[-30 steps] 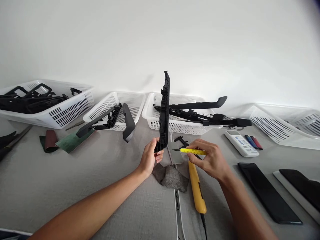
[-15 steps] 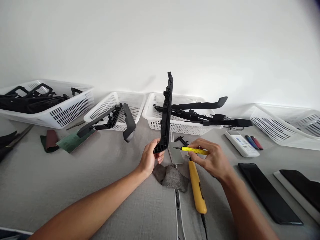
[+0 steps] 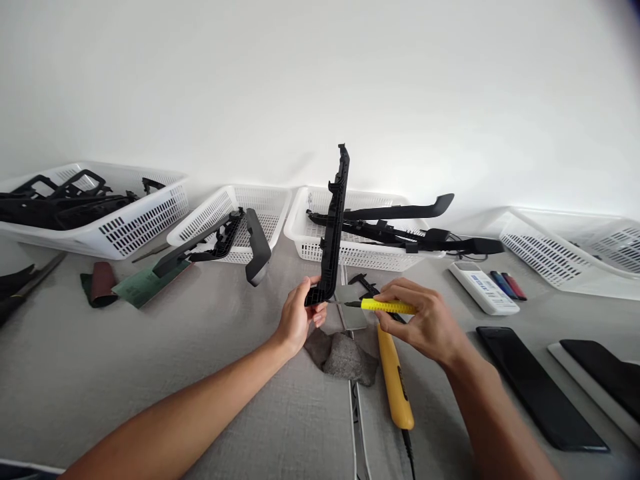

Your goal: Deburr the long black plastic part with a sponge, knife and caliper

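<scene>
Above the middle of the grey bench point(image 3: 150, 360), your left grip point(image 3: 299, 319) is clenched around the lower end of a long black plastic trim part point(image 3: 334, 227). You hold the part nearly upright, with its top leaning slightly to the right. Your right grip point(image 3: 425, 320) pinches a slim yellow craft knife point(image 3: 387, 306) held level, its blade tip at the part's lower end, just beside your left fingers. Beneath them lie a grey cloth point(image 3: 343, 353) and a thicker yellow tool point(image 3: 394, 380). Behind the part stands a white basket point(image 3: 370, 255) of similar black parts.
</scene>
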Demonstrator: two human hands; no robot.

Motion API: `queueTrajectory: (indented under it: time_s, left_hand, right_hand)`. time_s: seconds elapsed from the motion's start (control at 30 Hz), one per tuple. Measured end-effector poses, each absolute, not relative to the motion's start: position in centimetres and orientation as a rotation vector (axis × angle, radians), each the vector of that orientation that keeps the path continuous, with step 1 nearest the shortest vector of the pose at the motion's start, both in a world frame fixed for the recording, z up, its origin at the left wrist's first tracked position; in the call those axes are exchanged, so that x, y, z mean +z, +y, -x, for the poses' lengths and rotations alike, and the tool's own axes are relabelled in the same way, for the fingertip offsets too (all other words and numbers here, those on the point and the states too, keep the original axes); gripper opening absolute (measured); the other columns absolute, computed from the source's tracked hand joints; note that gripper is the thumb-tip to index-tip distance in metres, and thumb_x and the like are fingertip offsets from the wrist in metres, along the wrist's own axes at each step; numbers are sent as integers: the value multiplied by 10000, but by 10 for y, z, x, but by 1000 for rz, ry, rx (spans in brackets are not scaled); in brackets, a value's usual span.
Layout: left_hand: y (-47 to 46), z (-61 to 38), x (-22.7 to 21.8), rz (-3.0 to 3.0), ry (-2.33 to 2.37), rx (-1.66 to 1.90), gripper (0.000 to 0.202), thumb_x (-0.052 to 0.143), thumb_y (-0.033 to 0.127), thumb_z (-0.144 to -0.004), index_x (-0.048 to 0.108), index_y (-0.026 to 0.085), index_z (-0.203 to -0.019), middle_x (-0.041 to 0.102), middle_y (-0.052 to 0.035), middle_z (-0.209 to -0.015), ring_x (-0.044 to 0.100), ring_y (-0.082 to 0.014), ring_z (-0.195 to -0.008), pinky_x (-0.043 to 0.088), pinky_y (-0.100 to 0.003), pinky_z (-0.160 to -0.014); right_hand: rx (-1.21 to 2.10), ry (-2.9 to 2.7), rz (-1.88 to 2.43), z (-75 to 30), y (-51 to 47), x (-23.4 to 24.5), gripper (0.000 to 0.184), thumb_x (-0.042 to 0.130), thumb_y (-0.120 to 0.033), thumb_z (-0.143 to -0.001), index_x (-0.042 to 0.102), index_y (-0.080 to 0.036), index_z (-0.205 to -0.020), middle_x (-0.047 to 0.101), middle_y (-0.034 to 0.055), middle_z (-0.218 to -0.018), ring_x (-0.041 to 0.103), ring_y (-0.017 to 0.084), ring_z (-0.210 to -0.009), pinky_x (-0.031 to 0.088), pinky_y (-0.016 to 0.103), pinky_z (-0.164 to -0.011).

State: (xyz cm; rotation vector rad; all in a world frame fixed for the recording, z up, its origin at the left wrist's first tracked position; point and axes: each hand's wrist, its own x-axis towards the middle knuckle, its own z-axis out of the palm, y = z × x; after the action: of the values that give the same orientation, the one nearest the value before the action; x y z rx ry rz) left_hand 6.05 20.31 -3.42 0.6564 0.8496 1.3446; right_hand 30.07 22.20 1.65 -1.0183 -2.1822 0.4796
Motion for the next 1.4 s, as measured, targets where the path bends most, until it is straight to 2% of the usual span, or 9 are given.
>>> queueTrajectory:
  time_s: [0.1,0.17,0.27,0.33,0.37,0.43,0.57,0.9,1.4]
  left_hand:
    - [202,-60,-33,-698,867,1348,534,666,613,-894,664,147,-1153,456,77,-549,403,-107,-438,355,-234,-457]
    - [201,-60,-32,-769,871,1349,499,623,569,-924,687,131,-1155,547,35,-582,511,-143,-481,449,-273,-503]
    - [200,-59,-30,-844,860,1337,506,593,503,-943,681,110,-1249,757,-97,-816,736,-259,-761,570,-346,-650]
    - [200,-59,-29,-847,836,1309,554,611,470,-935,630,117,-1361,801,-150,-1006,782,-310,-903,595,-371,-707]
    - [200,-59,-29,-845,824,1293,581,621,458,-932,600,127,-1409,802,-156,-1059,794,-313,-895,598,-372,-705]
    - [200,-59,-29,-852,810,1274,609,629,442,-932,564,137,-1456,799,-151,-1077,796,-281,-774,594,-355,-654]
    - [202,-60,-33,-873,805,1290,584,664,433,-926,595,127,-1418,781,-107,-943,716,-201,-597,539,-292,-501]
    - [202,-61,-32,-848,799,1305,547,714,456,-901,612,122,-1322,764,-101,-932,691,-190,-584,534,-286,-455]
    - [203,-60,-30,-821,814,1305,464,680,403,-887,633,114,-1247,758,-85,-895,672,-175,-567,525,-278,-466]
  right_hand:
    - [554,-2179,1037,-302,221,20,140,718,-343,-919,734,-217,-861,737,46,-834,673,213,-736,516,338,-677]
    - [564,-2104,1074,-302,222,19,184,695,-371,-941,725,-217,-845,737,40,-805,670,209,-720,508,327,-658]
    - [461,-1958,1163,-299,225,13,224,662,-411,-974,737,-214,-900,748,46,-831,667,208,-722,507,326,-666]
    - [412,-1944,1177,-296,227,6,218,657,-409,-982,744,-214,-937,756,56,-875,679,217,-765,514,335,-703]
    - [410,-1961,1168,-295,228,4,203,658,-396,-981,745,-215,-945,759,61,-894,687,224,-795,518,340,-725]
    - [431,-1997,1142,-293,229,0,164,670,-364,-969,742,-219,-940,760,63,-907,694,232,-826,518,346,-747]
    - [473,-2016,1128,-293,228,0,122,687,-321,-939,732,-217,-895,758,56,-880,689,230,-800,505,345,-735]
    - [530,-2048,1191,-299,229,3,129,672,-305,-902,742,-216,-841,744,17,-767,641,188,-675,455,303,-633]
    - [581,-1859,1397,-302,231,1,309,674,-470,-889,777,-191,-807,676,13,-647,539,169,-589,363,292,-549]
